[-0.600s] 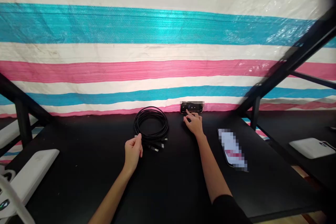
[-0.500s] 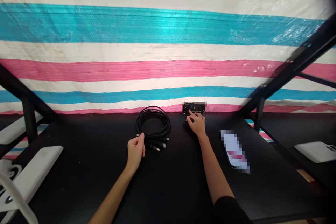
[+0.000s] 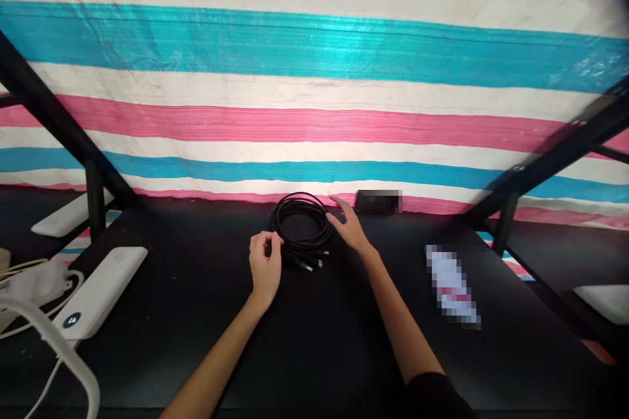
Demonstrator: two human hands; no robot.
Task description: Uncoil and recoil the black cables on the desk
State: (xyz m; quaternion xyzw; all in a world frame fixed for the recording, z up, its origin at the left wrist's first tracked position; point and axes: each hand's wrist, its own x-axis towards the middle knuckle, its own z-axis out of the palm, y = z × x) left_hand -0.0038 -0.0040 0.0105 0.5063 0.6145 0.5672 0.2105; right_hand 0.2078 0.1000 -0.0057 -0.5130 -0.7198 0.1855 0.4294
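Observation:
A coil of black cable [image 3: 301,243] lies on the black table, its metal plug ends [image 3: 308,267] pointing toward me. At its left edge is my left hand [image 3: 266,265], with fingers curled in toward the thumb. Whatever may be in that grasp is hidden from view. My right hand [image 3: 351,226] is open at the right side of the coil, thumb and fingers spread, holding nothing. Just behind it, a dark-screened phone [image 3: 372,201] leans upright against the striped sheet; part of it is pixelated.
A pixelated flat object [image 3: 452,285] lies on the right of the table [image 3: 314,353]. At left are a white power strip-like block [image 3: 105,291] and a white curved tube [image 3: 73,357]. Black metal frame bars [image 3: 93,206] rise on both sides. A striped sheet [image 3: 304,124] hangs behind.
My right hand has left the phone and moved left to the coil, its fingers opening. The phone's screen has gone darker. The view has shifted slightly; my left hand stays by the coil.

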